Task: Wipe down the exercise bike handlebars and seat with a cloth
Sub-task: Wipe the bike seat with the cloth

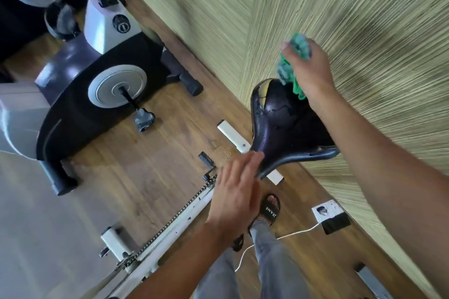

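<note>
Right of centre: right hand [313, 73] fingers bunch soft, light cloth [292, 65] over slick, wet-looking seat [286, 126]; left hand [237, 192] fingers straight, together, bracing its nose.

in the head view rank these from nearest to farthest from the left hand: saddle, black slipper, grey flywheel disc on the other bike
From the left hand:
1. saddle, its nose at the fingertips
2. black slipper, just below-right on the floor
3. grey flywheel disc, far upper left

Bare forearms, grey trousers [272, 262], black slide sandal [270, 210] lettered seemingly "JEANE"
</note>
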`<state>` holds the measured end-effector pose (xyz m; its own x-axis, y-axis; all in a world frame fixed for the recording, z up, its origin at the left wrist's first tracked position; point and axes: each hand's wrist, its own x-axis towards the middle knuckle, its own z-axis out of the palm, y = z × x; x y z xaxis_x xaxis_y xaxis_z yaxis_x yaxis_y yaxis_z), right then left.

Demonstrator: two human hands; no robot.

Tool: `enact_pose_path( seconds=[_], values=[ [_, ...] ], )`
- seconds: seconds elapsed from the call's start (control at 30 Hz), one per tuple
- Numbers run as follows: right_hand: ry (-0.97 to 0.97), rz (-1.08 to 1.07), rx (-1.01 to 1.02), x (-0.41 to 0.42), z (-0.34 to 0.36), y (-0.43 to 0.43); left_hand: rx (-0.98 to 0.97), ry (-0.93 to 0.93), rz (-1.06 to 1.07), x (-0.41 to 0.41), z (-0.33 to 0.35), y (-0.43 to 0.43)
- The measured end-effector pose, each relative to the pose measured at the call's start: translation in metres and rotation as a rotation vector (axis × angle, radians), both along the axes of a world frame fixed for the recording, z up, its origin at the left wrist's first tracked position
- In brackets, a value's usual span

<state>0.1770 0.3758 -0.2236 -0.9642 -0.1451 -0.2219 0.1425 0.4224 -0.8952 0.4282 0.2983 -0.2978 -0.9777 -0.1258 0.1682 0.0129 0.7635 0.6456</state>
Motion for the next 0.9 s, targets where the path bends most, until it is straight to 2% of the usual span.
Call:
enact_pose_path(
  seconds=[0.07, 0.17, 0.23, 0.3, 0.37, 0.43, 0.57, 0.63, 0.7, 0.8, 0.83, 0.9],
  values=[
    [-0.195, -0.106, -0.244, 0.025, 0.018, 0.012, 0.233, -0.006, 0.231, -0.025, 0.024, 0.000],
    [-0.602, -0.216, -0.606, 0.060, 0.028, 0.031, 0.821, -0.199, 0.465, -0.060, 0.058, 0.001],
    [-0.737, -0.248, -0.752, 0.082, 0.026, 0.043, 1.092, -0.339, 0.444, -0.074, 0.074, 0.005],
    [-0.786, -0.255, -0.899, 0.100, 0.019, 0.057, 1.156, -0.428, 0.330, -0.077, 0.083, 0.015],
    [-0.819, -0.265, -0.987, 0.114, 0.013, 0.068, 1.151, -0.429, 0.305, -0.073, 0.082, 0.032],
    [-0.823, -0.262, -0.998, 0.126, 0.010, 0.081, 1.091, -0.384, 0.422, -0.066, 0.072, 0.049],
    [-0.788, -0.247, -0.846, 0.154, -0.005, 0.108, 0.962, -0.289, 0.669, -0.050, 0.057, 0.091],
    [-0.759, -0.200, -0.753, 0.168, -0.015, 0.121, 0.846, -0.239, 0.626, -0.042, 0.057, 0.118],
    [-0.751, -0.167, -0.732, 0.175, -0.021, 0.135, 0.777, -0.246, 0.461, -0.033, 0.055, 0.139],
    [-0.728, -0.096, -0.758, 0.175, -0.028, 0.155, 0.810, -0.222, 0.350, -0.020, 0.055, 0.146],
    [-0.722, -0.068, -0.750, 0.175, -0.032, 0.159, 0.755, -0.177, 0.384, -0.016, 0.054, 0.142],
    [-0.697, -0.092, -0.709, 0.173, -0.038, 0.157, 0.513, -0.030, 0.577, -0.009, 0.051, 0.126]
  ],
)
